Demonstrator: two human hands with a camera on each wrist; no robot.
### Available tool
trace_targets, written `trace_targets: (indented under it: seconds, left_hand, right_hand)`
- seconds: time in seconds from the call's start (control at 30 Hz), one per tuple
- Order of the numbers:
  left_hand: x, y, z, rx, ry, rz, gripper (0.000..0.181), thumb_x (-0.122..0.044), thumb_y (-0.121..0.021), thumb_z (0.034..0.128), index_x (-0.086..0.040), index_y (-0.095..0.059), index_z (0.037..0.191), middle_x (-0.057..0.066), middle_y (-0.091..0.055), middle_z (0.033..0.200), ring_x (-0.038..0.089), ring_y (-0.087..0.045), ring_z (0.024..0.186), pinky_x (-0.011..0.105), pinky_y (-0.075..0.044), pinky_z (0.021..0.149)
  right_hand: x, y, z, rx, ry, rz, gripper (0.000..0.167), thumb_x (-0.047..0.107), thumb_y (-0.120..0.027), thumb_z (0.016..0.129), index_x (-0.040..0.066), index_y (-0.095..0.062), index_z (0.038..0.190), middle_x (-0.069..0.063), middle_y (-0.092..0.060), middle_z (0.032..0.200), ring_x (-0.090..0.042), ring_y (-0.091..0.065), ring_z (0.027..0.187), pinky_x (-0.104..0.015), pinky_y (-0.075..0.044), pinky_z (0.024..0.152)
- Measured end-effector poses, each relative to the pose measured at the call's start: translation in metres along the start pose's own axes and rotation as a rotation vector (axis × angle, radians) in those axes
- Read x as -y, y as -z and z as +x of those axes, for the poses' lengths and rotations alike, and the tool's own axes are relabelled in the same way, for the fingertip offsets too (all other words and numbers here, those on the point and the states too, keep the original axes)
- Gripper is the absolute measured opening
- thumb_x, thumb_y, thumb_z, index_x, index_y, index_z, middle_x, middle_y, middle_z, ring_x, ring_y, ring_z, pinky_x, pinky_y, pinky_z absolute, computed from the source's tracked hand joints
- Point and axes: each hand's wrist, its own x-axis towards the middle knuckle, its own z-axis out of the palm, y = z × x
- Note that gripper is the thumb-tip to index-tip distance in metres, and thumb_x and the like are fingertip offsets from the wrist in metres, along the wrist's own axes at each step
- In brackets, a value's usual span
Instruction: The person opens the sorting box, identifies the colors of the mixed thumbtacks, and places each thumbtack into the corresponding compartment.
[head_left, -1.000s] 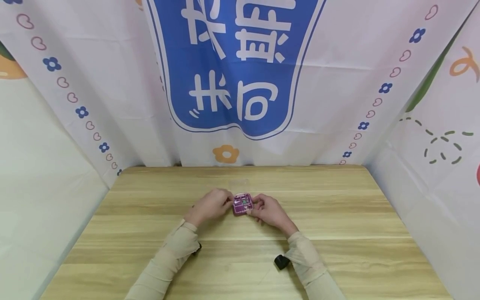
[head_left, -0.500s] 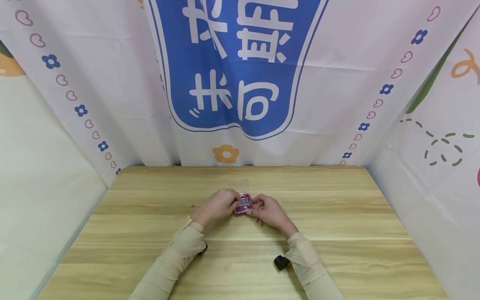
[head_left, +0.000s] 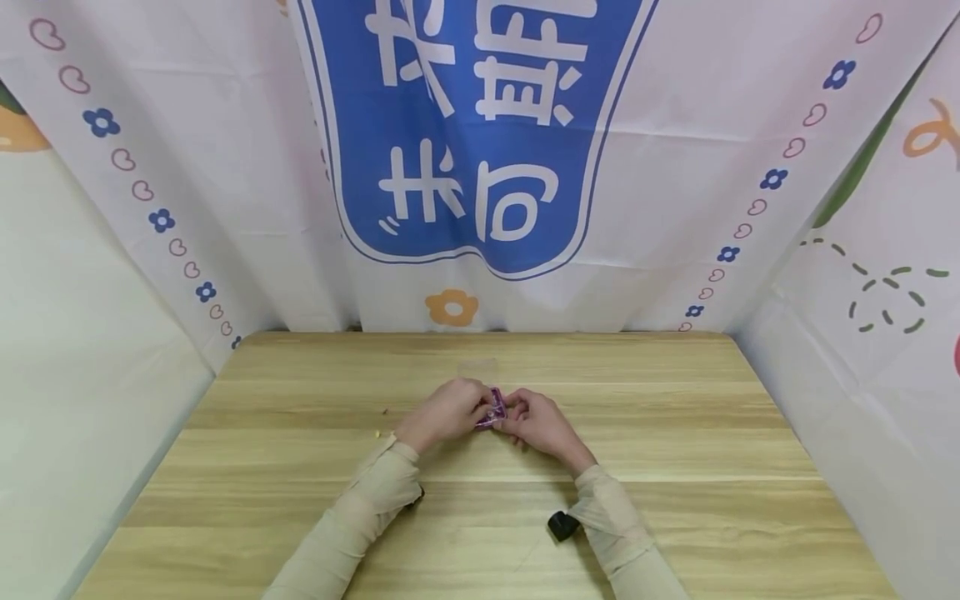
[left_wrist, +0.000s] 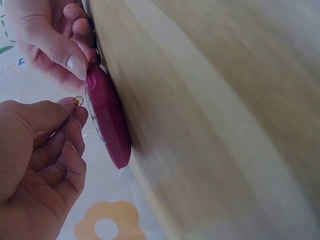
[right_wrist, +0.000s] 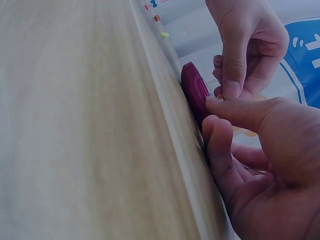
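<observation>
A small purple compartment box (left_wrist: pixel 107 117) lies on the table between the two hands, its divided side up. My right hand (head_left: pixel 542 423) holds the box's right edge, thumb on the top rim and fingers along the side. Over the left part of the box is my left hand (head_left: pixel 446 410), covering much of it in the head view. Between left thumb and forefinger I pinch a tiny gold piece with a clear, rounded end (left_wrist: pixel 78 101); its exact kind is too small to tell. The contents of the compartments are mostly hidden now.
A tiny yellow piece (head_left: pixel 378 433) and a tiny reddish piece (head_left: pixel 386 411) lie on the wooden table (head_left: pixel 262 483), left of the left hand. Behind the box is a faint clear flat piece (head_left: pixel 477 365). A printed curtain (head_left: pixel 660 208) hangs beyond the far edge.
My left hand has moved right from the box's left edge to over its compartments, uncovering the yellow piece on the table. The right hand and the box have stayed in place.
</observation>
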Motion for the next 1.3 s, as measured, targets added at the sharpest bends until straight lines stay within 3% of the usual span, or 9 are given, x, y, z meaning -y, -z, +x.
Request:
trace_targets:
  seconds: [0.43,0.93,1.3]
  left_hand:
    - [-0.0031,-0.0055,0.0059,-0.029,-0.044,-0.007,0.013,-0.009,-0.068,0.1003,-0.009,-0.081,0.105,0.006,-0.081,0.108,0.021,-0.076,0.103,0.038,-0.062,0.096]
    - [-0.0013,-0.0057,0.0063,-0.039,-0.078,0.014,0.012,-0.009,-0.070,0.0995,-0.009,-0.081,0.103,0.006,-0.081,0.105,0.020,-0.075,0.098,0.038,-0.063,0.094]
    - [-0.0007,-0.0008,-0.0010,-0.021,-0.037,0.005,0.011,-0.010,-0.072,0.0978,-0.010,-0.081,0.104,0.005,-0.080,0.103,0.019,-0.074,0.094,0.037,-0.063,0.090]
  right_hand:
    - [0.0005,0.0001,-0.0021,-0.011,0.005,-0.017,0.043,0.019,-0.080,0.093,-0.001,-0.063,0.128,-0.008,-0.067,0.082,-0.015,-0.062,0.057,-0.030,-0.057,0.051]
    - [0.0009,0.0001,-0.0009,-0.014,0.007,-0.018,0.042,0.018,-0.080,0.093,0.000,-0.064,0.127,-0.007,-0.067,0.081,-0.014,-0.062,0.057,-0.030,-0.057,0.051]
    - [0.0010,-0.0001,-0.0014,-0.013,-0.010,-0.016,0.044,0.018,-0.080,0.093,0.000,-0.063,0.129,-0.009,-0.068,0.083,-0.015,-0.063,0.058,-0.031,-0.057,0.052]
